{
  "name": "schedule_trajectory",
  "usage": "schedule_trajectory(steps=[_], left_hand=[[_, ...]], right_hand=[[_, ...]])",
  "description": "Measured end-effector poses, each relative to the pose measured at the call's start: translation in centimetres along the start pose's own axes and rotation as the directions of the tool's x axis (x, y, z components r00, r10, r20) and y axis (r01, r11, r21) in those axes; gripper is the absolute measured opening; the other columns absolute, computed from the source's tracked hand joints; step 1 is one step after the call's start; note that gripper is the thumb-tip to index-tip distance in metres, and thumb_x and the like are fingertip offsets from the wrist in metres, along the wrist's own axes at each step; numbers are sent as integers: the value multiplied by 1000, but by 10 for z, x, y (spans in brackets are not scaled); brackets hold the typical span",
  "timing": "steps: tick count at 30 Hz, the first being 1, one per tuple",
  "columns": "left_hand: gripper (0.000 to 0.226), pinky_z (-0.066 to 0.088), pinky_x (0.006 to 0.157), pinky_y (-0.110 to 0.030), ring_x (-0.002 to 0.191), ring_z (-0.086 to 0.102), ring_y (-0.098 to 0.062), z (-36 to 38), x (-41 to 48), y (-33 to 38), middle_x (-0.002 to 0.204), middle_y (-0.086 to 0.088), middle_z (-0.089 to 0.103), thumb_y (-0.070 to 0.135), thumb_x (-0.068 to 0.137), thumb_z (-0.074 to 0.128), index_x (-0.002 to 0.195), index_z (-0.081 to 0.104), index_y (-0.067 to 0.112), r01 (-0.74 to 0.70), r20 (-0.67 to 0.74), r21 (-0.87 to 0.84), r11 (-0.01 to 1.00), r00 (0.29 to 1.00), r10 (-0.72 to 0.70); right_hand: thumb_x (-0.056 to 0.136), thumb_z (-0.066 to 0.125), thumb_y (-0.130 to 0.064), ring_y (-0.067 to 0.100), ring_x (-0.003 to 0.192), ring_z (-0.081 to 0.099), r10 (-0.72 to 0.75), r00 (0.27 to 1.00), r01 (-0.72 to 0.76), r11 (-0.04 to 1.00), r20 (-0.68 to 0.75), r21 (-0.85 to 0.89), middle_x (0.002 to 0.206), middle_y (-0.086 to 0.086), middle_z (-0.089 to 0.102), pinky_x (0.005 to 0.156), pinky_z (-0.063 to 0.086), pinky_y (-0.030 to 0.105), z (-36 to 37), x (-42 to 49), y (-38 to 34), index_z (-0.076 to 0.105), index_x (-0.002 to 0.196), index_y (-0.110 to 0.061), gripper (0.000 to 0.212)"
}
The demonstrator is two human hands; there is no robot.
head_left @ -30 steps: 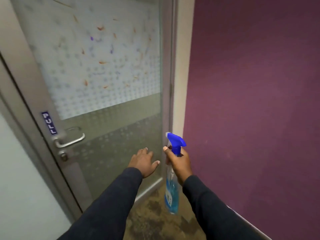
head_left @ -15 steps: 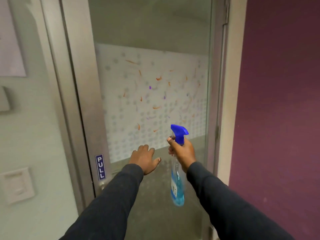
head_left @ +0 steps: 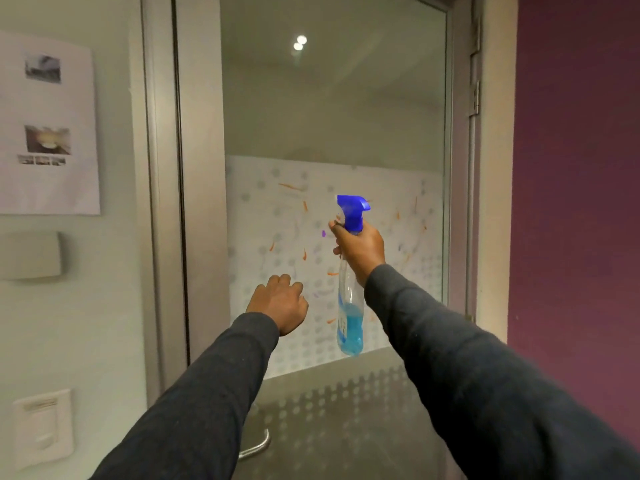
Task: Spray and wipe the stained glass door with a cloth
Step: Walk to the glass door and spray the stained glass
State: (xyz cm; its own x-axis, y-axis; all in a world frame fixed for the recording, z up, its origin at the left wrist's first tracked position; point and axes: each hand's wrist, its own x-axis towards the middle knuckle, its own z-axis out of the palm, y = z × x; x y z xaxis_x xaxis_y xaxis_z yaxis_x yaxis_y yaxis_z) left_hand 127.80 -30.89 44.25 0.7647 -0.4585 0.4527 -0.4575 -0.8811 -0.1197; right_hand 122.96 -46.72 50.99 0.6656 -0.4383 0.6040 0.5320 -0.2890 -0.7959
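Observation:
The glass door (head_left: pixel 332 116) fills the middle of the head view. Its frosted dotted band (head_left: pixel 263 209) carries orange and purple streaks. My right hand (head_left: pixel 360 247) is shut on the neck of a clear spray bottle (head_left: pixel 349 327) with a blue trigger head and blue liquid at the bottom. The nozzle points at the stained band, with a finger on the trigger. My left hand (head_left: pixel 277 303) hovers lower and to the left, close to the glass, fingers curled in with nothing in them. No cloth is in view.
A metal door frame (head_left: pixel 201 168) runs down the left of the glass, and a lever handle (head_left: pixel 258 446) sits low. The pale left wall holds a paper notice (head_left: pixel 48 126) and a switch plate (head_left: pixel 43 427). A purple wall (head_left: pixel 581 202) stands close on the right.
My view has risen from the door's lower part to the stained band. Both hands have come up, the bottle is raised higher, and my left fingers have curled in.

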Motion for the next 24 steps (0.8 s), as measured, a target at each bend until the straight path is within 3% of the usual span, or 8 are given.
schedule_trajectory(steps=[4,8,11,13,18,22,24], left_hand=[[47,39,103,-42,130,42,-27,-5,2,3,145,-10,45,31,100,28,143,45,17,22,-8,23,1000,1000,-22],[49,38,105,-41,132,40,-27,-7,3,9,148,-9,43,33,101,27,144,43,18,29,-5,38,999,1000,-29],[49,38,106,-41,133,40,-26,-7,1,14,149,-9,42,35,101,27,145,42,18,34,2,57,998,999,-34],[49,38,105,-41,132,41,-26,-6,1,17,147,-9,43,36,101,27,144,43,18,38,4,60,998,999,-38],[48,39,103,-40,129,42,-26,-6,2,33,143,-9,46,37,101,28,142,45,18,37,-3,67,997,999,-37],[48,39,103,-40,130,41,-26,-6,4,50,143,-8,45,37,101,28,142,45,18,21,-9,66,998,1000,-21],[48,39,103,-40,129,42,-26,-5,5,58,143,-8,46,37,101,28,142,45,18,15,-6,65,998,1000,-14]], right_hand=[[93,70,-40,21,72,66,-15,996,13,1000,-92,-24,85,14,71,76,59,41,-4,29,-22,66,95,-7,34],[93,68,-42,20,68,69,-28,986,18,998,-164,-61,73,5,63,74,57,35,-23,50,-37,58,76,-17,32],[84,68,-51,34,82,73,-9,971,-14,995,-241,-96,75,7,66,85,61,50,-49,67,-37,58,70,-20,36],[82,68,-51,36,87,73,18,963,-45,995,-268,-94,78,7,68,87,60,54,-69,74,-33,59,71,-21,33],[80,70,-52,31,85,74,86,927,-157,973,-365,-171,90,10,74,88,61,49,-124,80,-15,61,74,-18,35],[89,72,-42,28,92,72,183,905,-265,949,-385,-170,99,11,71,91,60,47,-163,68,3,59,98,-12,33],[91,70,-39,26,89,72,186,912,-274,940,-365,-206,93,10,70,88,60,43,-175,59,10,59,97,-11,31]])
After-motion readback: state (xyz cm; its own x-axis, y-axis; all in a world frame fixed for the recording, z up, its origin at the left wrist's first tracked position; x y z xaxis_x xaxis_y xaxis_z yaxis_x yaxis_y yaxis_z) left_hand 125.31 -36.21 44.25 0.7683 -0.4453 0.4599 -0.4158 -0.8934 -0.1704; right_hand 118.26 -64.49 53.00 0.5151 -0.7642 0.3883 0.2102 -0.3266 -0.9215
